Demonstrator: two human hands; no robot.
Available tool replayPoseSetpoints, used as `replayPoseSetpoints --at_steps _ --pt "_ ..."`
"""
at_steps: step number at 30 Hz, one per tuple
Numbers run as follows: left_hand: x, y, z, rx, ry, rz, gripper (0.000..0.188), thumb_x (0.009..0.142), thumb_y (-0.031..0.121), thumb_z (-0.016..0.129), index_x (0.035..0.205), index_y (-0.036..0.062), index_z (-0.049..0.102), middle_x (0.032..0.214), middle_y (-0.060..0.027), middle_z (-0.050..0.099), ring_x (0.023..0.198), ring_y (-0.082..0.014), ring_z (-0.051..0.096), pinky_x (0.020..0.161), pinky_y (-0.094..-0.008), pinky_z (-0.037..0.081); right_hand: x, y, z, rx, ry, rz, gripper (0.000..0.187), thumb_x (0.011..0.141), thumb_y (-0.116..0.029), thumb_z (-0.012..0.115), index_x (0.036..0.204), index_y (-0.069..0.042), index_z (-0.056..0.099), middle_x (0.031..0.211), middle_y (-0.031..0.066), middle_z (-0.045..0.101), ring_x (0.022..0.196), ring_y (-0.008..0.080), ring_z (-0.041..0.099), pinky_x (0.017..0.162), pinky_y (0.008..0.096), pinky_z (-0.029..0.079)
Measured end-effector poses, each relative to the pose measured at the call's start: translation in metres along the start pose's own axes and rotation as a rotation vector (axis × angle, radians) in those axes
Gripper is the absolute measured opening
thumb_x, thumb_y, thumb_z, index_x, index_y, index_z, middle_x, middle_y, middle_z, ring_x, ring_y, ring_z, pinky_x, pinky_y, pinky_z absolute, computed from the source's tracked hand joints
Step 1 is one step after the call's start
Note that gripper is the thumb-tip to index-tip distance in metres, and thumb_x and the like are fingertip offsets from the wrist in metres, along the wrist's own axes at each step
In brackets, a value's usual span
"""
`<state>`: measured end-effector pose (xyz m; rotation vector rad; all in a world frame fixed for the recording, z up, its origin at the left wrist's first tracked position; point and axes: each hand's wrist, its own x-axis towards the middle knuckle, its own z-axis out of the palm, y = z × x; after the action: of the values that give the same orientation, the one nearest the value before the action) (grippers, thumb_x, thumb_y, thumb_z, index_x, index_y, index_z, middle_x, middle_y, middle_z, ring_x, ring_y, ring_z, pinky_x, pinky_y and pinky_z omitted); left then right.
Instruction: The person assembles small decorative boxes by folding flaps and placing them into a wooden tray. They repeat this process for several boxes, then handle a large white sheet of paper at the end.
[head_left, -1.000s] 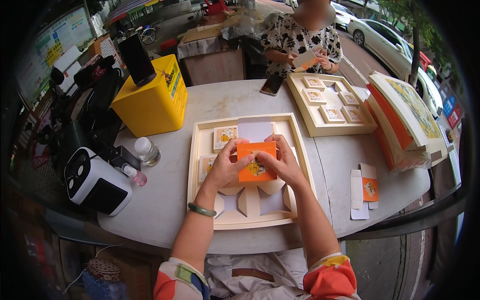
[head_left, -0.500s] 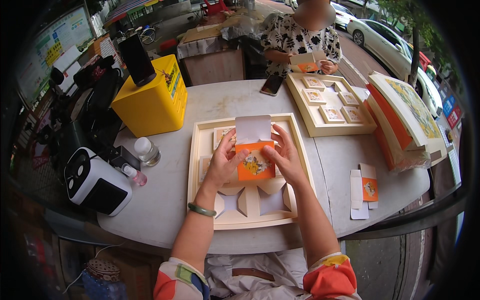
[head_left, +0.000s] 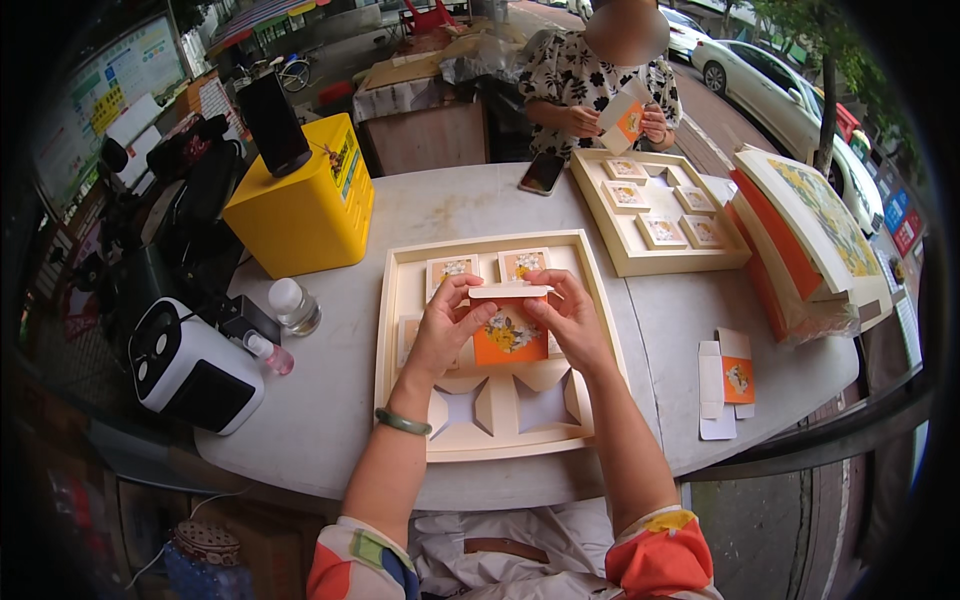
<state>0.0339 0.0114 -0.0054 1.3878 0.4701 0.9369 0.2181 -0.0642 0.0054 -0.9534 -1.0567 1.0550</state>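
Between my hands is a small orange carton (head_left: pixel 511 338) with a printed flower pattern, held above a cream gift tray (head_left: pixel 390 300). My left hand (head_left: pixel 447 325) grips its left side, thumb on the front and fingers at the upper edge. My right hand (head_left: pixel 568 325) pinches the right side the same way. The carton's pale top flap (head_left: pixel 508 292) is folded over toward me, its edge under my fingertips. Behind it in the tray sit small floral boxes, among them one at the back left (head_left: pixel 452 270) and one at the back right (head_left: pixel 523 263). Two recesses at the tray's near side show grey bottoms.
Across the table a person (head_left: pixel 600 90) handles another orange-and-white carton (head_left: pixel 625 118) over a second tray (head_left: pixel 640 262). An unfolded carton (head_left: pixel 737 375) lies at right, near stacked orange bags (head_left: pixel 800 240). To the left stand a yellow drawer box (head_left: pixel 310 200), a jar (head_left: pixel 295 305) and a white device (head_left: pixel 195 365).
The carton's top flap, upright before, is now folded down toward me, with my fingers moved over it. Across the table, the other person's carton has been tilted upright.
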Motion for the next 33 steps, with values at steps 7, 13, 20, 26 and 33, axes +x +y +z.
replayPoseSetpoints --at_steps 7,13,20,26,33 --pt "-0.002 0.001 0.004 0.139 0.024 -0.042 0.061 0.095 0.029 0.058 0.144 0.0053 0.030 0.118 -0.0088 0.056 0.105 -0.0135 0.055 0.092 -0.0276 0.043 -0.001 -0.002 0.003 -0.036 0.080 -0.062 0.023 0.086 -0.007 0.067 0.102 -0.006 0.051 0.132 0.0110 0.047 0.110 0.0179 0.055 0.090 0.0342 0.050" --pt "0.002 -0.009 0.000 0.207 -0.020 -0.037 0.057 0.095 0.031 0.057 0.141 0.0037 0.037 0.116 -0.0084 0.058 0.108 -0.0138 0.054 0.095 -0.0278 0.042 -0.001 0.013 -0.002 -0.311 -0.073 -0.186 0.032 0.080 -0.015 0.076 0.096 -0.006 0.050 0.129 0.0107 0.047 0.106 0.0184 0.056 0.089 0.0335 0.049" --pt "-0.005 0.003 0.013 0.582 0.118 0.130 0.073 0.077 0.033 0.076 0.134 0.0025 0.042 0.124 -0.0153 0.049 0.116 -0.0266 0.050 0.099 -0.0355 0.042 -0.001 0.003 0.005 -0.140 0.120 -0.034 0.025 0.089 -0.019 0.067 0.101 -0.002 0.052 0.104 0.0106 0.062 0.095 0.0167 0.060 0.081 0.0307 0.051" --pt "-0.012 0.010 0.039 1.057 0.129 0.277 0.106 0.056 0.033 0.088 0.139 0.0013 0.031 0.133 -0.0201 0.040 0.124 -0.0356 0.040 0.107 -0.0431 0.035 0.000 0.011 0.007 -0.316 0.186 -0.194 0.030 0.091 -0.018 0.063 0.115 -0.002 0.053 0.103 0.0109 0.063 0.090 0.0156 0.062 0.077 0.0288 0.051" --pt "-0.014 0.011 0.039 1.079 0.116 0.257 0.110 0.054 0.031 0.088 0.141 0.0025 0.026 0.130 -0.0176 0.041 0.123 -0.0342 0.039 0.107 -0.0433 0.034 -0.001 0.009 0.007 -0.293 0.131 -0.144 0.030 0.094 -0.019 0.059 0.120 -0.004 0.058 0.111 0.0083 0.060 0.096 0.0155 0.060 0.081 0.0277 0.050"
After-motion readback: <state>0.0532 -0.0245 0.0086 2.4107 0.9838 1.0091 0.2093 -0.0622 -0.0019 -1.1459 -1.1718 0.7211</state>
